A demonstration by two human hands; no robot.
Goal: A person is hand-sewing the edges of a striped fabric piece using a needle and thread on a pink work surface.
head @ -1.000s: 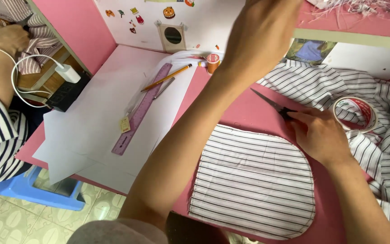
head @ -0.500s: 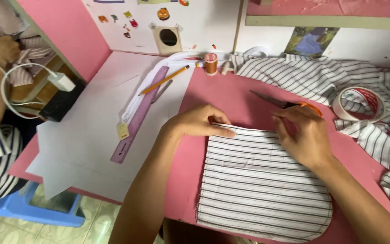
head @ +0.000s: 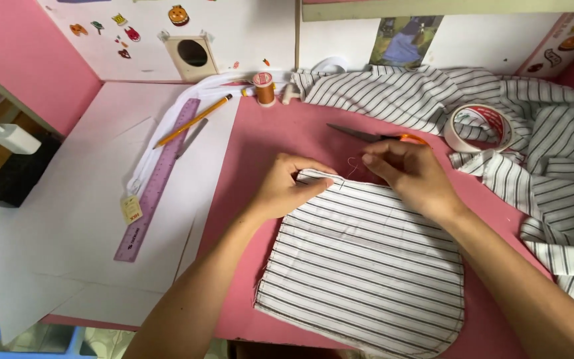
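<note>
A striped fabric piece [head: 367, 272] with rounded lower corners lies on the pink table [head: 267, 143]. My left hand [head: 290, 186] pinches its folded top edge at the left. My right hand [head: 410, 174] rests at the same edge further right, fingertips pinched together; a thin reddish thread [head: 352, 166] runs between the two hands. Any needle is too small to make out. Orange-handled scissors [head: 377, 136] lie just behind my right hand.
A roll of tape [head: 478, 127] sits on a heap of striped cloth [head: 533, 133] at the right. An orange thread spool [head: 264, 88] stands at the back. A purple ruler [head: 159, 178], pencil [head: 192, 120] and white sheets [head: 88, 219] lie left.
My left arm came down from high over the table and its hand took the fabric's top edge. My right hand let go of the scissors and moved to the edge, now pinching thread.
</note>
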